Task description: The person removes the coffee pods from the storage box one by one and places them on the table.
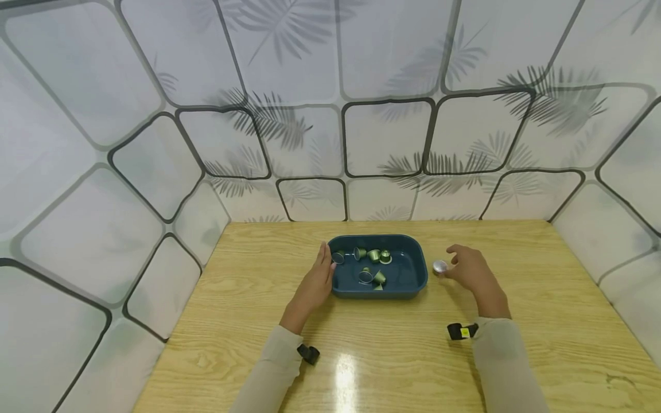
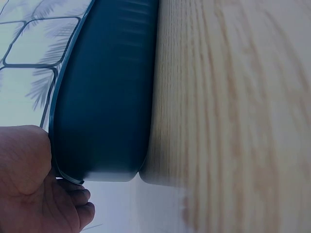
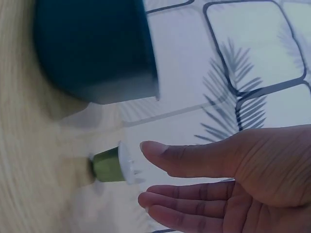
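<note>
A dark blue rectangular dish (image 1: 377, 295) sits on the table with several green coffee capsules (image 1: 374, 256) lying inside, some on their sides. My left hand (image 1: 316, 281) rests along the dish's left end, its fingers straight against the wall. In the left wrist view that hand (image 2: 39, 184) is at the dish's rim. To the right of the dish, a single green coffee capsule (image 3: 110, 165) stands on the table, its silvery lid upward. Close to it is my right hand (image 1: 471, 272), thumb and fingers spread apart with nothing gripped between them, as the right wrist view shows.
The wooden table (image 1: 372, 355) ends at a patterned wall (image 1: 387, 137) behind the dish, and similar panels rise at both sides. A black wrist camera (image 1: 308, 354) sits at the left cuff, another camera (image 1: 461, 331) at the right cuff.
</note>
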### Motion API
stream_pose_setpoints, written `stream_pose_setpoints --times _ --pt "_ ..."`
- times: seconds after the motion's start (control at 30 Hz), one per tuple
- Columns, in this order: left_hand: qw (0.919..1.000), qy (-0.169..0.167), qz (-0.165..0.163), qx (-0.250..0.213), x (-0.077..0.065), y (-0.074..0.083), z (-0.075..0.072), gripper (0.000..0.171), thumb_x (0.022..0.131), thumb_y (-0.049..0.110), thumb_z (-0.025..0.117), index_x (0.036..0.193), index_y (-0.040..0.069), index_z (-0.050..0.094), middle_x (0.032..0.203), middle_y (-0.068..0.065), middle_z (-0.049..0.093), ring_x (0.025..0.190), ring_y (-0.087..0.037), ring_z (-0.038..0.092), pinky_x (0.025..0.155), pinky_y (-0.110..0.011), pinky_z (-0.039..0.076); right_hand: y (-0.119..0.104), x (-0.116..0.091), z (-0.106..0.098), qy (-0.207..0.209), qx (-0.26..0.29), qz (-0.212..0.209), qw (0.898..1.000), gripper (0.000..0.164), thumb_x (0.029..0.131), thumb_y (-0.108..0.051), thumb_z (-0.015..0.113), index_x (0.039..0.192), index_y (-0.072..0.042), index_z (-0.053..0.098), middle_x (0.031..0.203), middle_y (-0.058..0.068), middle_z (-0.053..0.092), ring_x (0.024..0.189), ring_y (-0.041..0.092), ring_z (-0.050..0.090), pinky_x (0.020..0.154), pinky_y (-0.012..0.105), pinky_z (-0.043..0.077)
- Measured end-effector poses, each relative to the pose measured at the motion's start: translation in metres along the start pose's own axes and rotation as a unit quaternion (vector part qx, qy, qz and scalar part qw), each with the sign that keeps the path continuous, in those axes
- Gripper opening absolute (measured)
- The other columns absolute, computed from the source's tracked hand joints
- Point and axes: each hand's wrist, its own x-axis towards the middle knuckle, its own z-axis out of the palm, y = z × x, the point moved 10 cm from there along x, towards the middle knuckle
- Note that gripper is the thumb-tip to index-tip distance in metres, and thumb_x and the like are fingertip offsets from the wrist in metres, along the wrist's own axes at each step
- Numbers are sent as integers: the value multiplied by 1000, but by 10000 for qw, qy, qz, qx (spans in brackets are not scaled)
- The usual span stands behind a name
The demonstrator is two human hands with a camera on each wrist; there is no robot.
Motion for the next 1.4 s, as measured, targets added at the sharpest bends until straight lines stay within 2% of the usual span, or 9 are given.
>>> stream_pose_setpoints --times 0.43,0.6,0.77,0.9,1.1,1.4 --pt "10000 20 4 60 1 -2 0 59 114 23 33 160 -5 10 169 -19 2 150 -34 25 117 -46 33 -38 -15 -23 430 -86 -301 9986 57 95 -17 73 138 13 50 123 38 60 106 49 64 82 58 54" --pt "10000 35 1 67 2 -3 0 59 114 22 33 160 -6 10 168 -23 5 151 -34 23 117 -47 33 -49 -18 -25 565 -40 -442 9974 54 97 -18 71 139 9 52 125 34 61 107 47 64 81 57 55" --pt "10000 5 -20 8 1 -3 0 59 114 23 33 160 -5 9 168 -21 3 151 -34 23 117 -47 32 -62 -20 -25 647 45 -543 9964 57 99 -20 69 144 6 48 126 32 61 106 45 65 81 56 55" --pt "10000 -6 -23 -21 0 -2 0 59 114 23 33 160 -5 9 169 -20 2 151 -34 23 117 -47 33 -72 -19 -23 724 148 -632 9953 63 99 -20 69 149 5 42 126 31 62 105 43 67 82 55 56" --pt "10000 3 -32 -58 0 -2 0 59 114 23 33 160 -6 10 169 -19 1 151 -34 22 117 -47 32 -86 -16 -9 610 331 -757 9947 69 99 -20 69 155 1 34 130 28 60 108 40 66 83 53 56" --pt "10000 9 -38 -34 0 -1 1 59 114 24 33 160 -5 9 169 -17 -1 151 -33 24 117 -46 33 -103 -12 11 489 270 -941 9940 67 97 -17 71 153 1 39 127 25 62 100 33 68 77 46 58"
